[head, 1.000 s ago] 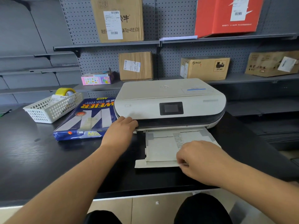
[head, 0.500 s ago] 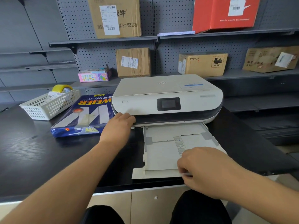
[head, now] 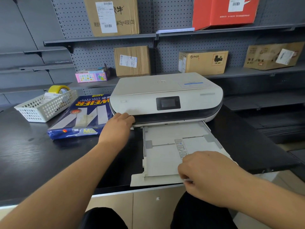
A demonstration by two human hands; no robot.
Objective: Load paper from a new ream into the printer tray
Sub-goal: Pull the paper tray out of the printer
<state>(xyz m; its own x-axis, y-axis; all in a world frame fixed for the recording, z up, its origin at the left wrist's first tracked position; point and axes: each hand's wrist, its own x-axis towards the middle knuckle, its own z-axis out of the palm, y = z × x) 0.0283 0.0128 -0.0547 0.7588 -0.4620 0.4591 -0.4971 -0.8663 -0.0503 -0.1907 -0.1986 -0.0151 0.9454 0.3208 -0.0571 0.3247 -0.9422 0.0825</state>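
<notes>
A white printer (head: 165,95) stands on the black counter (head: 33,154). Its paper tray (head: 161,156) is pulled far out toward me, with no paper in it, and its front lip reaches the counter's edge. My right hand (head: 209,174) grips the tray's front edge with curled fingers. My left hand (head: 117,128) presses against the printer's lower left front corner, fingers bent. A sealed blue ream of copy paper (head: 80,118) lies flat to the left of the printer, beside my left hand.
A white mesh basket (head: 46,104) holding a yellow tape roll (head: 58,89) sits at the left rear of the counter. Grey pegboard shelves behind carry cardboard boxes (head: 132,61), a red box (head: 224,11) and a small pink box (head: 91,76).
My right hand has drawn the tray further out of the printer toward me. My left hand has stayed on the printer's corner.
</notes>
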